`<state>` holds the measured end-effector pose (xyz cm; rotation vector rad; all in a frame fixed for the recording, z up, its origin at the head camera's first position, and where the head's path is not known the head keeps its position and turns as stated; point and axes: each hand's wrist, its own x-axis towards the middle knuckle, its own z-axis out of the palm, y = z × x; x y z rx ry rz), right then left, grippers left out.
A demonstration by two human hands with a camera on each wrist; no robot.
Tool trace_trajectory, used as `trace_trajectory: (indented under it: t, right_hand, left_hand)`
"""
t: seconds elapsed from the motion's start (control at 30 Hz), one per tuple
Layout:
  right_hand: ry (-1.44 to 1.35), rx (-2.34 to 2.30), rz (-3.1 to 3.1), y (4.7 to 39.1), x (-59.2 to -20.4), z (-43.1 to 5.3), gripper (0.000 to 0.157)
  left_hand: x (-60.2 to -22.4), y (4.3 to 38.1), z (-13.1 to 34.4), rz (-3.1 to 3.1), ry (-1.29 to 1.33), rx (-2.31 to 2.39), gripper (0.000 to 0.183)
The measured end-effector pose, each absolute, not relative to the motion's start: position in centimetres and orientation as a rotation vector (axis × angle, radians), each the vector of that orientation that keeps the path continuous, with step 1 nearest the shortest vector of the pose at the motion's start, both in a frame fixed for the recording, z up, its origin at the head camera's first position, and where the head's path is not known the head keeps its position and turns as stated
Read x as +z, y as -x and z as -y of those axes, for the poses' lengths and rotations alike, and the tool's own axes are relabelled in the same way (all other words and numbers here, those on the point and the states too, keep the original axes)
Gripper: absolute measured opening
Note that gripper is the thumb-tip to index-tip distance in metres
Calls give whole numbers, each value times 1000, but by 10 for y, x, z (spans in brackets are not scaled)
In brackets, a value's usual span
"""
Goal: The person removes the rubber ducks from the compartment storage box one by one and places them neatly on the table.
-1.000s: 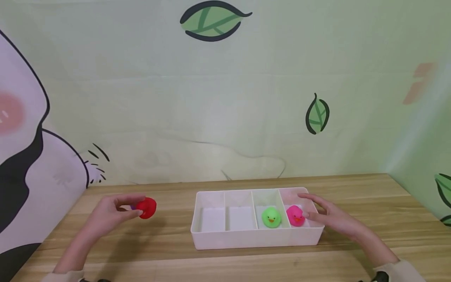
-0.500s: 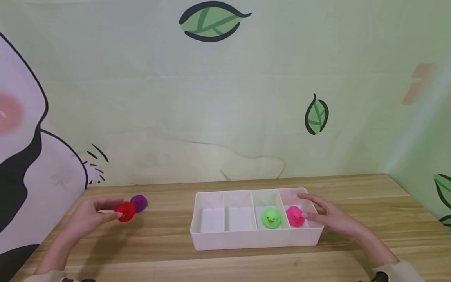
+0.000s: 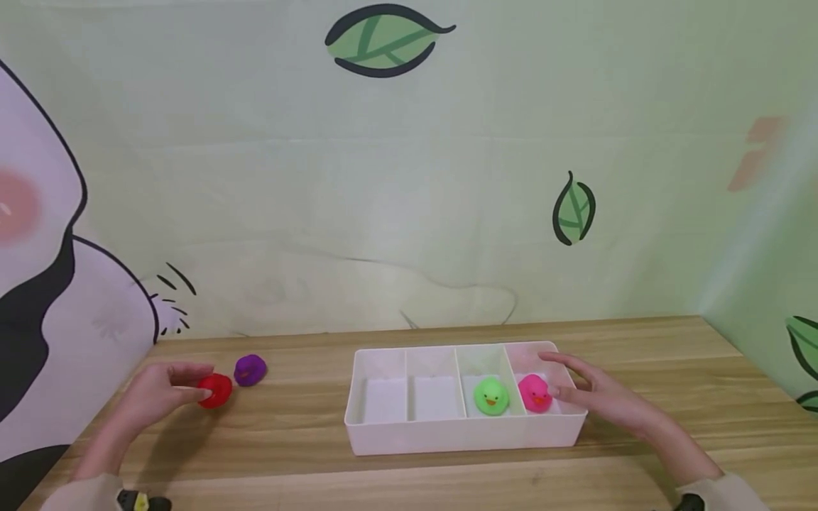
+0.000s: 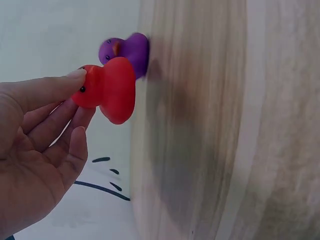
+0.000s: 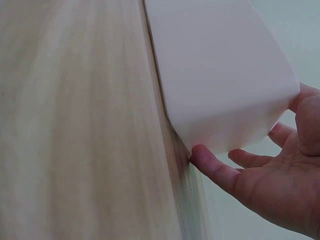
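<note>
Moved left since earlier: smooth red toy duck point(image 3: 215, 391), pinched in the left hand point(image 3: 155, 392) above the wooden table point(image 3: 307, 433), left of the purple toy duck point(image 3: 251, 370); right hand point(image 3: 607, 397) grips the white four-compartment plastic tray point(image 3: 460, 440) by its right end

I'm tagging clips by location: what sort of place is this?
Probably a play or filming corner: a wood-grain table, a cartoon leaf backdrop, and a divided white box holding two toy ducks.
</note>
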<state>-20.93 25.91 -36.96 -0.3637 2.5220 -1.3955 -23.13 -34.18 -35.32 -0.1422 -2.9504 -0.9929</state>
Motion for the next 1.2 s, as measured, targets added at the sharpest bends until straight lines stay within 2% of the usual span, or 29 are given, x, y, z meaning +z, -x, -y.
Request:
trace_trajectory:
  t: [0.2,0.83,1.2]
  right_hand:
    - [370,-1396,-2526,208,-369,-259,58]
    - [313,-1383,-2524,211,-371,-259,61]
    - [345,-1388,-2524,210,-371,-260,60]
  left_hand:
    - [-359,242,347,2939,189,-880,43]
    - [-367,257,347,2955,187,-930,39]
    - [-371,260,345,2949,96,-978,40]
